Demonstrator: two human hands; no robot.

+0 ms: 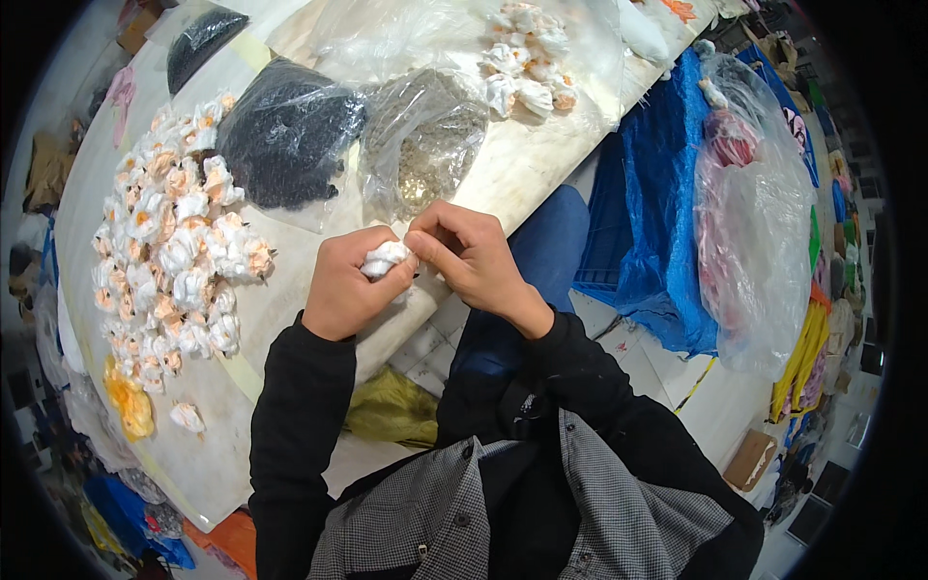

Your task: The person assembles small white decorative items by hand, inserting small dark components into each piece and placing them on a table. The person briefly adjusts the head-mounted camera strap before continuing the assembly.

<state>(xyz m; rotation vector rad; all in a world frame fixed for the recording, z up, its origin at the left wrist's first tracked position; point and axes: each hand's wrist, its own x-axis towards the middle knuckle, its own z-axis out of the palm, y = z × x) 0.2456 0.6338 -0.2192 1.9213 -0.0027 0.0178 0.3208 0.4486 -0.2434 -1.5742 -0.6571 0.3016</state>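
Note:
A small white plush piece is gripped in my left hand, its soft top showing between thumb and forefinger. My right hand comes in from the other side, thumb and forefinger pinched together at the piece's edge. Whatever lies between those right fingertips is too small or hidden to make out. Both hands are over the table's near edge. To their left spreads a large pile of white and peach plush pieces. Just beyond my hands lies a clear plastic bag with small gold-coloured bits in it.
A bag of black small parts and another dark bag lie on the pale table. More plush pieces sit at the far side. A yellow piece lies at left. Blue sheeting and a clear sack stand right.

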